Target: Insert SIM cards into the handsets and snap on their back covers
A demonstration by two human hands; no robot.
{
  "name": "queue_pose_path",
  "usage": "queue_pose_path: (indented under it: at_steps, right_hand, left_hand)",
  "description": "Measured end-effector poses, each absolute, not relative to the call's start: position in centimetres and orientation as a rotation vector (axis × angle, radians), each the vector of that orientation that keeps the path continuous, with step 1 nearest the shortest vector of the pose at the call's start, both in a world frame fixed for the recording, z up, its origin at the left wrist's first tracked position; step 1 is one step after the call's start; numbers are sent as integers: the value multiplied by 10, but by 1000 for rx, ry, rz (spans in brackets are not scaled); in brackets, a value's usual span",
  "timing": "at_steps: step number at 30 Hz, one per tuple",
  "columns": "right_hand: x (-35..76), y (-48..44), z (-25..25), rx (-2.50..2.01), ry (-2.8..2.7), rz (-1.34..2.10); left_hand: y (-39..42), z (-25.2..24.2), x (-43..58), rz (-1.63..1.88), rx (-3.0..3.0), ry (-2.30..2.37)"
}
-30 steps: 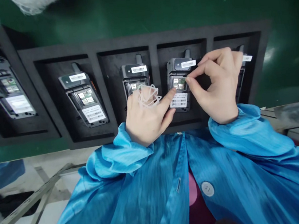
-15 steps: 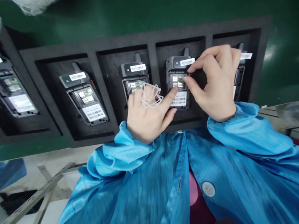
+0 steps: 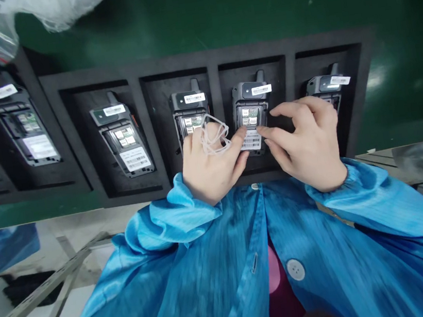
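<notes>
Left hand (image 3: 212, 166), thin clear rings (image 3: 214, 136) lying on its fingers, is touching the handset (image 3: 252, 117) w/ forefinger; right hand (image 3: 306, 143), fingers loosely spread, is touching handset's label, pinching nothing.

The person wears a shiny bright blue coat (image 3: 220, 282) with gathered cuffs (image 3: 171, 210) at both wrists. Below the cuffs, its front stands open over a dark red garment (image 3: 283, 305), and a pale round button (image 3: 295, 269) sits just right of that opening.
</notes>
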State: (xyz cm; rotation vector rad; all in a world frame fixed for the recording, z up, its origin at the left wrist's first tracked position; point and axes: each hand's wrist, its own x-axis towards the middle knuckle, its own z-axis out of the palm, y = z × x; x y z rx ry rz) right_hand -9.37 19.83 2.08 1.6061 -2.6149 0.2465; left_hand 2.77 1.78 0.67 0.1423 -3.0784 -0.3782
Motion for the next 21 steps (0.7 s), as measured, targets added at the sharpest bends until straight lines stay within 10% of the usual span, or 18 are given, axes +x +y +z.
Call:
queue_pose_path:
  at_steps: [21]
  right_hand:
    - [-99,195,18,1566,-2622,270]
  left_hand:
    - [23,9,10,-200,241,-3051]
